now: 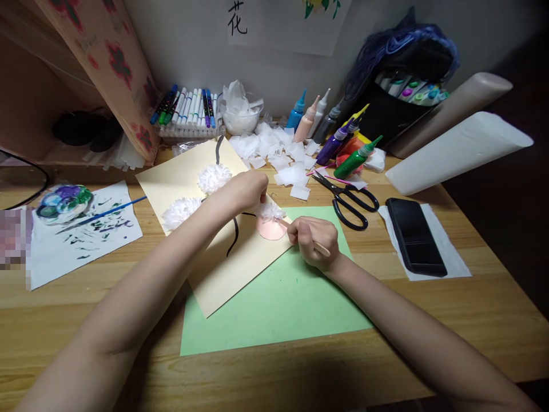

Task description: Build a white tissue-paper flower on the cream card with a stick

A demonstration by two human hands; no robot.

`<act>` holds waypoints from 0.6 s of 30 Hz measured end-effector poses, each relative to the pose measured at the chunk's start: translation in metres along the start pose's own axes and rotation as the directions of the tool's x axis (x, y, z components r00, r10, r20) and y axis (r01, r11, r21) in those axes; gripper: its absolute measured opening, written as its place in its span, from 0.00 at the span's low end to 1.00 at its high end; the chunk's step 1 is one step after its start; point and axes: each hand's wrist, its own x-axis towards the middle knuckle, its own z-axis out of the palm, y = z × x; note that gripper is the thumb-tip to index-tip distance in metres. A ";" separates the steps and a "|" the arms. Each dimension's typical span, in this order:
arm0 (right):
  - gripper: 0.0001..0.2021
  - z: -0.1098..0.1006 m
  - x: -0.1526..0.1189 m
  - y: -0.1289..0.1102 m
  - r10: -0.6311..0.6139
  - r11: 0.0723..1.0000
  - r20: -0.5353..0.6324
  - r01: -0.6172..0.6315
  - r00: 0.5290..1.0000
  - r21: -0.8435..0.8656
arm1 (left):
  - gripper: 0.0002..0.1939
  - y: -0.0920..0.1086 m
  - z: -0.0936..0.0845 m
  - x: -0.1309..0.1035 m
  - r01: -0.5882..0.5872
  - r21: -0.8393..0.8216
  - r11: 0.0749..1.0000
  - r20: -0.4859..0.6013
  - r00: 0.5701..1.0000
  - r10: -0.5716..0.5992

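My right hand (315, 237) is closed around a thin wooden stick (322, 249), whose tip points at a pink painted circle (271, 230). Ruffled white tissue paper petals (271, 210) cover the upper part of that circle. Over those petals bends my left hand (251, 191), its fingers curled together and pointing down; what they pinch, if anything, is hidden. The circle is on a cream sheet (218, 280), turned at an angle, with two fuller white tissue paper flowers (215, 178) and dark painted stems (234, 237). Beneath it lies a green sheet (274, 315).
Loose tissue squares (266, 143) lie behind the cream sheet. Black scissors (349, 203), paint bottles (328, 146) and a phone (415, 236) are to the right. Left are a paint palette (64, 201) and blue brush (107, 212). Markers (189, 109) and a tissue-filled bowl (241, 120) stand behind.
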 end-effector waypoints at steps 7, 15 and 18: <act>0.25 0.001 0.014 -0.005 0.366 0.921 -0.010 -0.360 0.931 0.149 | 0.13 0.002 -0.001 -0.001 0.018 0.009 1.000 -0.002 1.000 -0.018; 0.27 -0.014 0.021 0.004 0.527 0.804 -0.026 -0.488 0.850 0.339 | 0.14 0.000 0.000 -0.002 0.003 -0.034 0.999 -0.011 1.000 -0.003; 0.19 -0.027 0.023 0.018 0.458 0.884 -0.144 -0.432 0.877 0.180 | 0.13 0.000 -0.001 -0.002 0.015 -0.042 0.999 0.003 1.000 -0.015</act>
